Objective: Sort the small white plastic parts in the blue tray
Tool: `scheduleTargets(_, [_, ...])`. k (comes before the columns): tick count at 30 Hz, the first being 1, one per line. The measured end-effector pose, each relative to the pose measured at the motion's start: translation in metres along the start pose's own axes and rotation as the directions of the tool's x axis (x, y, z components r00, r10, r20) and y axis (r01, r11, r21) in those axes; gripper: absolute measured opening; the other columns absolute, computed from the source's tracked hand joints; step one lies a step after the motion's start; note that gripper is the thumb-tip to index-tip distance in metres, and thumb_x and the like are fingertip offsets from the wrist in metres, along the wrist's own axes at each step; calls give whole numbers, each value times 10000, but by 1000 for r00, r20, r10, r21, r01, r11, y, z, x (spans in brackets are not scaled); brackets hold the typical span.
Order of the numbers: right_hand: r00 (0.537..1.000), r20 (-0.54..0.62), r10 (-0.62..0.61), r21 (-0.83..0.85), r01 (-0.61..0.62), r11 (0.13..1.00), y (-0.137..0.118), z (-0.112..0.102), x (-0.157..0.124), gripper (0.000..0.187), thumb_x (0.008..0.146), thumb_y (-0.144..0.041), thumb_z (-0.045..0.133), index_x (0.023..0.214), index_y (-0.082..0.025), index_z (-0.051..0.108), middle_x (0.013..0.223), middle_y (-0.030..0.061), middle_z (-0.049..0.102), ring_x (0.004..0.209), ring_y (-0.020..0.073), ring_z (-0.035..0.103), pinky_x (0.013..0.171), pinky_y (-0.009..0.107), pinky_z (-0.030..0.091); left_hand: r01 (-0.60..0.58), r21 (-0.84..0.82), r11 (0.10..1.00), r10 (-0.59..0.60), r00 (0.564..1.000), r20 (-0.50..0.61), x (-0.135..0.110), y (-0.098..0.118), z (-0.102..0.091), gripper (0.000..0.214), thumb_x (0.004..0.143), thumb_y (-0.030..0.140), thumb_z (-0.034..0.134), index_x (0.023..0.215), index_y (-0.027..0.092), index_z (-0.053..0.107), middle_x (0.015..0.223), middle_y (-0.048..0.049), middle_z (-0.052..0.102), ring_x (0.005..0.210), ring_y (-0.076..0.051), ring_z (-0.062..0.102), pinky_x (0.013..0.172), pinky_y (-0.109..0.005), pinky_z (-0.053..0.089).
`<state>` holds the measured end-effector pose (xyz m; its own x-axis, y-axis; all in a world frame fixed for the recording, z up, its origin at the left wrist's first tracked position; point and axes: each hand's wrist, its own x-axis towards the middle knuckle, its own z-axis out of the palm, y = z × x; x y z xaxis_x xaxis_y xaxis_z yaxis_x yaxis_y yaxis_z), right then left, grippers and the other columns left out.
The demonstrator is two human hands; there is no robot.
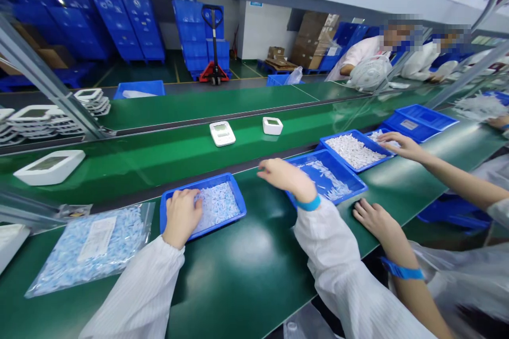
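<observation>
My left hand (183, 216) reaches into a blue tray (234, 215) of small pale blue and white pieces (218, 202). Its fingers are curled over the tray's left side, with the tips partly hidden. My right hand (289, 177) hovers over the green work surface, near the left rim of a second blue tray (350, 194) that holds thin white pieces (336, 186). The fingers of this hand are bent together. Whatever they hold, if anything, is too small or hidden to make out. A blue band circles my right wrist.
White devices with small screens (222, 133) sit on the green conveyor (170, 145). A clear bag of blue pieces (91, 249) lies left. At right, a co-worker's hands (376, 219) are beside more blue trays (353, 149). A metal post (51, 74) stands at left.
</observation>
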<state>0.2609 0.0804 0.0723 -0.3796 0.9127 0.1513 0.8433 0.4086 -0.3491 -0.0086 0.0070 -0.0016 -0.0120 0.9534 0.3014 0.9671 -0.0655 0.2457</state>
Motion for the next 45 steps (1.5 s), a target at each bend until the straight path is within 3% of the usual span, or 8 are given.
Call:
scheduleTargets(4, [947,50,-317,-157,321,934,-63,69,13,155,848,-153,473,814,-131,623,819,117,640,809,218,568,748,350,353,-14,81,997,9,998,68,-2,-2,3,290,797,200,466,1014,185,659,1003,-107,660,942,-275,566,787,-394,424])
scheduleTargets(8, [909,76,-411,-287,414,864,-82,107,13,150,781,-85,478,856,-92,608,868,140,618,838,233,537,816,394,315,-23,128,991,11,995,100,-2,-3,3,257,811,200,456,965,175,661,966,-110,654,930,-276,562,758,-385,418])
scheduleTargets(19, [912,92,-399,-313,407,858,-76,109,12,147,758,-58,476,848,-96,586,823,118,598,804,224,516,839,398,286,-9,69,998,1,993,117,1,1,0,173,803,182,458,816,191,631,880,-81,659,915,-280,561,738,-390,386])
scheduleTargets(26, [925,-32,-379,-236,361,902,-73,107,9,195,820,-37,420,928,-120,561,937,114,555,871,229,487,802,359,308,-4,19,1000,2,996,85,2,3,-3,166,801,178,457,786,207,619,802,-57,670,876,-255,578,740,-371,357])
scheduleTargets(32, [923,-114,-367,-5,369,930,-72,103,11,208,943,-159,367,946,-141,574,892,77,599,847,186,508,785,319,323,-2,-20,1000,2,1000,7,3,3,-7,199,833,143,405,896,191,587,797,-58,657,815,-221,601,728,-343,361])
scheduleTargets(36, [937,-206,-281,242,327,913,-76,97,12,218,943,-207,404,905,-140,608,847,60,603,820,163,513,763,289,356,-12,62,998,10,999,34,0,2,-2,180,834,229,459,929,178,602,922,-95,663,938,-277,567,751,-378,377])
scheduleTargets(39, [954,-222,-201,514,290,807,-82,99,10,199,918,-225,457,878,-136,631,827,50,605,810,147,526,744,268,395,-17,134,991,9,998,66,-3,0,2,207,825,242,465,921,164,630,973,-115,656,947,-306,549,732,-396,388])
scheduleTargets(45, [995,-28,-100,849,76,523,-84,117,14,152,833,-261,571,835,-138,660,797,33,643,719,124,548,676,254,435,-21,170,985,9,997,72,-2,-2,3,227,829,193,427,817,172,653,914,-109,656,893,-275,565,710,-371,394])
